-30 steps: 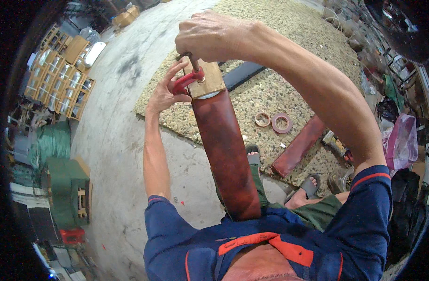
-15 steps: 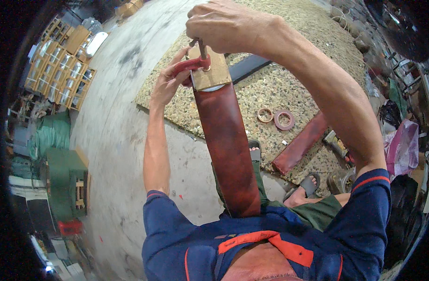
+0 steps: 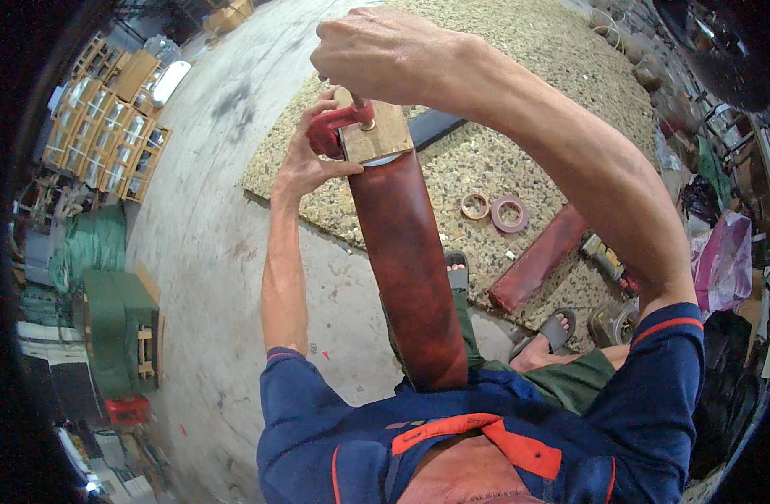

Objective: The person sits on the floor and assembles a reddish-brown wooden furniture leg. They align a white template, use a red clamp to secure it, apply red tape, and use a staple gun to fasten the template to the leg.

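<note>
A long board covered in glossy red-brown leather (image 3: 410,269) stretches from my lap away from me. Over its far end lies a small wooden block (image 3: 391,139), held down by a red C-clamp (image 3: 324,136) whose screw presses on the block. My left hand (image 3: 296,172) is curled round the clamp's frame, its thumb against the left edge of the leather-covered board. High over the block, my right hand (image 3: 377,52) is closed in a fist on the clamp's screw handle, which it mostly hides.
A speckled foam slab (image 3: 318,189) lies on the concrete floor ahead. On it are two tape rolls (image 3: 510,214), a second red-brown padded piece (image 3: 536,260) and a dark bar (image 3: 440,126). Stacked wooden frames (image 3: 108,126) stand far left; a pink-and-clear plastic bag (image 3: 722,260) is at right.
My right hand has moved a little left and down on the screw handle. My left thumb has come forward onto the board's edge, and the clamp has shifted slightly.
</note>
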A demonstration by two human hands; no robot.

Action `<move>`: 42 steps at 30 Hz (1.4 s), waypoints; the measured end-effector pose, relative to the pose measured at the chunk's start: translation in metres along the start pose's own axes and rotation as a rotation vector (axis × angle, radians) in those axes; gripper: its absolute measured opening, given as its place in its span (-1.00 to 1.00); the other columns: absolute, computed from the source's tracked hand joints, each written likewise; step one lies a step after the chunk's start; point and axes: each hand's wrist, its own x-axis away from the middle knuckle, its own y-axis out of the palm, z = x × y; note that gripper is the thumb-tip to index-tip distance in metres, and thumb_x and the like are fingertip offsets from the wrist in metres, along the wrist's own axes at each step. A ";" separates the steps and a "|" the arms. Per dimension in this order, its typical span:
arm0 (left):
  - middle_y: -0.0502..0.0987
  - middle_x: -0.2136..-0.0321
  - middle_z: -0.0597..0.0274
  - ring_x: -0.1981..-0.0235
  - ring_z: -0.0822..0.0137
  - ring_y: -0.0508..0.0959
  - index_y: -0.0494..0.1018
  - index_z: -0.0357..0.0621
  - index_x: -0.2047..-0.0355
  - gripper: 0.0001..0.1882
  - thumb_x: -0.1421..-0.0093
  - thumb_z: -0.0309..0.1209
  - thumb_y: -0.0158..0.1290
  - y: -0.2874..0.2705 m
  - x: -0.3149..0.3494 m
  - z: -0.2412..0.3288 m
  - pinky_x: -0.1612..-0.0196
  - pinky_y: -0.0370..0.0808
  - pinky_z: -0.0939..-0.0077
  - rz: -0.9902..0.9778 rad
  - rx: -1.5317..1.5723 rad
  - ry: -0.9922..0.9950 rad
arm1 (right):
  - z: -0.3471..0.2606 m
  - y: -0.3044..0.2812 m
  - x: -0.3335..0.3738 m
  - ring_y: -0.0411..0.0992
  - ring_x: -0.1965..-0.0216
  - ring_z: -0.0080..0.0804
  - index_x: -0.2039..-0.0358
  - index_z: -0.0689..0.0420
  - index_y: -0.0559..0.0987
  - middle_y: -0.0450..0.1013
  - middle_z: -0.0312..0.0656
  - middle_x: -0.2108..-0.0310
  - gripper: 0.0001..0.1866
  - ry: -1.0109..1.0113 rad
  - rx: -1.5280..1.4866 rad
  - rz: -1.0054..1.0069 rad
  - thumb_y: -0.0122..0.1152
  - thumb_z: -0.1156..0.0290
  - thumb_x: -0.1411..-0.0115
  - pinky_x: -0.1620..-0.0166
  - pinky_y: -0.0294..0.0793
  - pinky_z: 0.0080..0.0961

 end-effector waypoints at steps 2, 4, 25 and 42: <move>0.47 -0.21 0.22 -0.26 0.24 0.50 0.22 -0.01 -0.35 0.14 0.25 -0.55 0.60 -0.001 0.001 -0.003 -0.25 0.59 0.23 0.002 -0.004 0.006 | -0.001 0.002 -0.004 0.69 0.22 -0.04 0.37 0.18 0.73 0.67 0.00 0.31 -0.91 -0.020 0.011 0.080 0.31 0.47 -0.15 0.21 0.68 -0.18; 0.46 -0.21 0.21 -0.27 0.23 0.49 0.22 -0.02 -0.35 0.13 0.23 -0.54 0.60 -0.002 0.000 -0.005 -0.22 0.61 0.24 -0.004 0.020 0.067 | -0.002 0.001 -0.005 0.70 0.23 -0.04 0.36 0.17 0.73 0.67 0.01 0.31 -0.90 -0.016 0.014 0.085 0.31 0.47 -0.15 0.21 0.69 -0.18; -0.03 -0.54 0.08 -0.48 0.13 0.21 0.26 0.02 -0.32 0.10 0.24 -0.53 0.60 -0.012 0.002 -0.014 -0.36 0.49 0.15 -0.055 -0.027 0.048 | 0.027 -0.009 0.002 0.67 0.21 -0.05 0.36 0.29 0.73 0.66 0.09 0.32 -0.75 0.026 -0.174 -0.025 0.34 0.37 -0.03 0.10 0.65 -0.20; 0.12 -0.50 -0.04 -0.39 0.10 0.36 0.23 0.05 -0.36 0.17 0.28 -0.41 0.64 -0.005 -0.005 -0.021 -0.36 0.45 0.16 -0.040 -0.084 0.093 | 0.028 -0.011 -0.035 0.68 0.13 0.08 0.29 0.29 0.75 0.67 0.13 0.27 -0.75 0.613 -0.191 -0.301 0.33 0.38 -0.10 0.11 0.68 -0.08</move>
